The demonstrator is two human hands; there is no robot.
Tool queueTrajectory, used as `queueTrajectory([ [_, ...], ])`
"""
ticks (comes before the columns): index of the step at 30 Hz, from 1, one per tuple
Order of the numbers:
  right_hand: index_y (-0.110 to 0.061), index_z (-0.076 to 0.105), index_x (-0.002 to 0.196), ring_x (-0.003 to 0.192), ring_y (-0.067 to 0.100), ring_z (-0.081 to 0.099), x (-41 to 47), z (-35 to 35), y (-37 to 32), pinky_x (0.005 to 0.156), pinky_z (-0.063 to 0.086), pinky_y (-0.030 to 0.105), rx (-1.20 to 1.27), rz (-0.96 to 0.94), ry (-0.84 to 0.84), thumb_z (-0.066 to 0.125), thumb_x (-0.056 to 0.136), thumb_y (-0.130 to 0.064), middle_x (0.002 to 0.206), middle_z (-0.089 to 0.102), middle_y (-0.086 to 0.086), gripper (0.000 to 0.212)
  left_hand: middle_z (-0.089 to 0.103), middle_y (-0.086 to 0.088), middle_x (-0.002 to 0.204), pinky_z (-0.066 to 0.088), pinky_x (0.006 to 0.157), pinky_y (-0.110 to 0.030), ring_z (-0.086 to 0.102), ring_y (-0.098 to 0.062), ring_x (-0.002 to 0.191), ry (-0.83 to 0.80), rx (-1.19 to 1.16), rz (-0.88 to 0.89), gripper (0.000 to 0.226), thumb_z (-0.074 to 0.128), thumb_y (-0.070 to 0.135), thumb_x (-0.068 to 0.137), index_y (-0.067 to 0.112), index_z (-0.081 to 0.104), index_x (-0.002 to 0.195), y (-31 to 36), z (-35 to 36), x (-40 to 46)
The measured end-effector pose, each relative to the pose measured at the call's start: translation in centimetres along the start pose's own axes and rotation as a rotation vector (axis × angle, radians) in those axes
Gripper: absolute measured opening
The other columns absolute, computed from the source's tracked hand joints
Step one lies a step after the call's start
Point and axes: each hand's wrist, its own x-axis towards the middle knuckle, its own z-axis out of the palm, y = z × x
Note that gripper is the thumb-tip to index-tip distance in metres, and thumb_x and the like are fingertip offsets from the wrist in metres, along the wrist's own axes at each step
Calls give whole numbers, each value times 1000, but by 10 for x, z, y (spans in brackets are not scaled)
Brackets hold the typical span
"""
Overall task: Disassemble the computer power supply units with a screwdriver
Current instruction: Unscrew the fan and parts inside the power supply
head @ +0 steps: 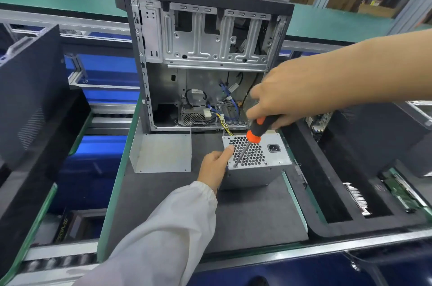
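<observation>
A grey metal power supply unit (271,164) stands on the dark mat, its honeycomb vent and black power socket facing up. My left hand (214,168) grips its left side, thumb on the top edge. My right hand (287,96) holds a screwdriver (256,132) by its black and orange handle. The shaft slants down and left, and the tip sits on a screw at the front left corner of the vent face. Yellow wires run from the unit back toward the open case.
An open computer case (201,51) stands upright behind the unit, with loose cables inside. A bent metal cover (163,154) lies on the mat (245,215) to the left. Dark case panels flank both sides; a circuit board (402,192) lies at the right.
</observation>
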Motion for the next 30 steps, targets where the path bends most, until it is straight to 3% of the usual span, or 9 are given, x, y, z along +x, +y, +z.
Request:
queueTrajectory([
  [3, -21, 41, 124, 79, 20, 31, -11, 5, -1, 68, 48, 35, -204, -108, 178, 45, 96, -20, 93, 37, 2, 28, 49, -3, 90, 36, 66, -25, 45, -14, 82, -12, 10, 1, 31, 55, 47, 94, 17, 50, 90, 0, -1, -1],
  [6, -20, 42, 124, 76, 21, 36, -14, 11, -12, 55, 36, 29, -163, -49, 207, 47, 92, -16, 94, 41, 3, 32, 48, 0, 84, 33, 60, -18, 44, -8, 69, -13, 31, -16, 32, 55, 48, 95, 18, 49, 84, 3, -1, -3],
  [10, -23, 50, 108, 68, 15, 52, -4, -2, -12, 51, 35, 23, 567, 330, 27, 77, 72, -52, 76, 57, -7, 53, 47, -3, 84, 32, 61, -23, 44, -13, 74, -20, 63, -9, 33, 53, 50, 95, 19, 50, 84, 4, -1, -3],
  [12, -12, 62, 91, 47, 12, 49, 1, -2, 0, 41, 37, 19, 1009, 451, -131, 81, 65, -54, 69, 68, 2, 53, 49, -5, 88, 36, 67, -27, 46, -15, 81, -42, 68, -9, 33, 51, 50, 95, 18, 51, 89, 4, -2, -3],
  [14, -4, 64, 81, 34, 11, 32, 7, 0, 8, 32, 26, 14, 1361, 557, -329, 76, 74, -49, 65, 65, 10, 47, 48, -5, 86, 37, 65, -24, 47, -15, 78, -50, 86, -9, 33, 51, 50, 96, 18, 50, 89, 5, -2, -2],
  [17, 0, 58, 94, 31, 6, 24, 11, 4, 16, 25, 17, 12, 1514, 606, -600, 54, 93, -49, 62, 54, 7, 50, 47, -3, 89, 36, 57, -14, 44, -12, 73, -34, 106, 4, 32, 52, 49, 96, 17, 50, 90, 5, -2, -2],
  [21, -2, 62, 86, 32, 8, 29, 14, 5, 17, 28, 20, 14, 1376, 547, -543, 54, 97, -34, 56, 51, 4, 34, 44, 1, 87, 33, 54, -15, 36, -2, 64, -53, 132, -4, 33, 53, 49, 95, 19, 46, 85, 9, -4, -1],
  [26, -15, 62, 72, 52, 15, 50, 16, -2, 10, 54, 45, 25, 720, 192, -222, 56, 94, -39, 58, 62, -4, 33, 45, 0, 89, 30, 62, -19, 42, -11, 75, -65, 157, 5, 34, 52, 50, 95, 18, 47, 86, 7, -7, -1],
  [30, -19, 61, 101, 71, 20, 55, 4, -2, -1, 61, 40, 28, 138, -22, -79, 41, 98, -45, 85, 63, -2, 33, 48, -1, 92, 31, 62, -17, 43, -9, 75, -86, 131, 0, 34, 53, 49, 95, 16, 48, 90, 2, -7, -1],
])
